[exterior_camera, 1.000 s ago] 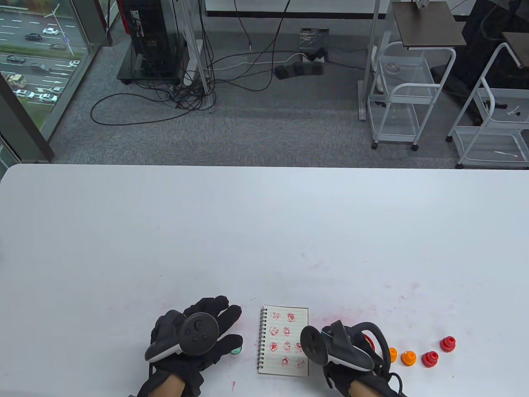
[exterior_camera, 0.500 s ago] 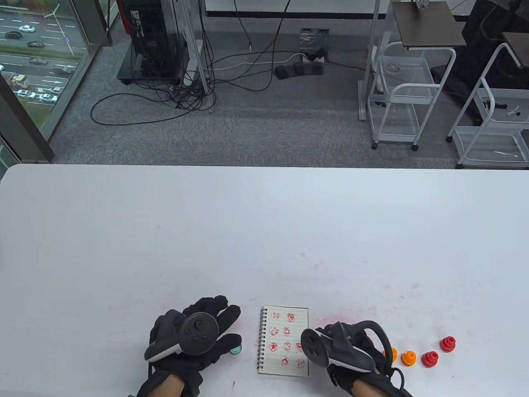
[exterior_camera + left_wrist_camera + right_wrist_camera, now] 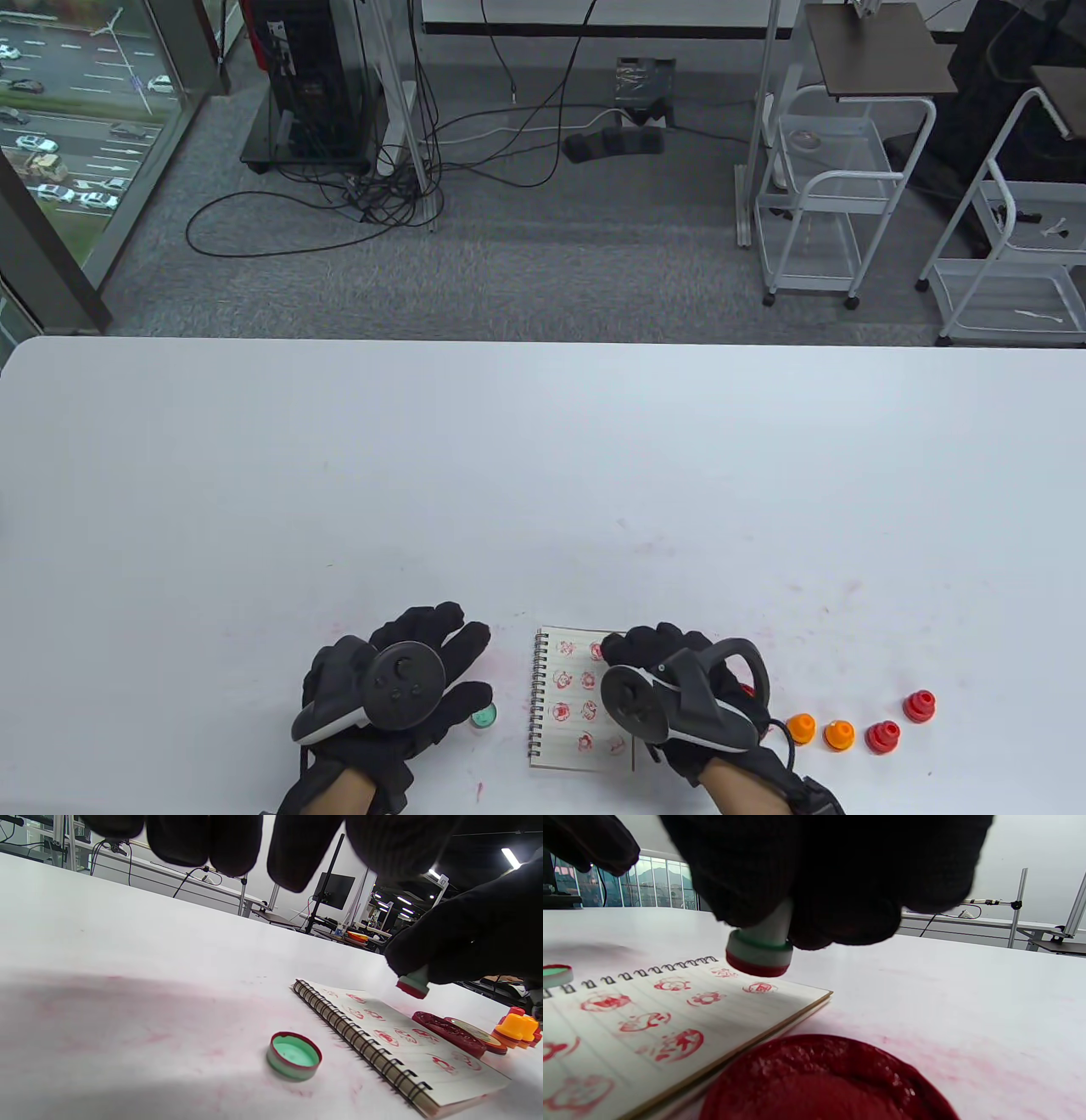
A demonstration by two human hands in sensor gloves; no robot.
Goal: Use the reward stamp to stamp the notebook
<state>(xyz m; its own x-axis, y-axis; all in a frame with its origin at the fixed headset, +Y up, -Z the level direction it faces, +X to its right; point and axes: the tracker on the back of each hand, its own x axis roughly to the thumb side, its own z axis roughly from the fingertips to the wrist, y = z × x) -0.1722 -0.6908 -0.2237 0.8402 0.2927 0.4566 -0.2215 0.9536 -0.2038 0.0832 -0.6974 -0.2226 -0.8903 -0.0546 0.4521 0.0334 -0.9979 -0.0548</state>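
- The small white-and-green reward stamp with a red inked face (image 3: 759, 957) is pinched in the fingers of the gloved right hand (image 3: 679, 692), held face down just above the far right corner of the page, not touching it
- The small spiral-bound lined notebook (image 3: 567, 722) lies flat on the white table (image 3: 543, 475) between the two hands, its wire spine on the left; the red prints run in rows, with ten or so visible, though the right hand hides part of the page, and no writing in them can be read
- A round red ink pad (image 3: 818, 1082) sits just beside the notebook's right edge
- The gloved left hand (image 3: 386, 692) rests palm down left of the notebook, fingers spread and holding nothing
- One green round cap with a red rim (image 3: 294, 1055) lies open side up by the left thumb
- Further right stand four small stamps: two orange stamps (image 3: 819, 732) and two red stamps (image 3: 901, 722)
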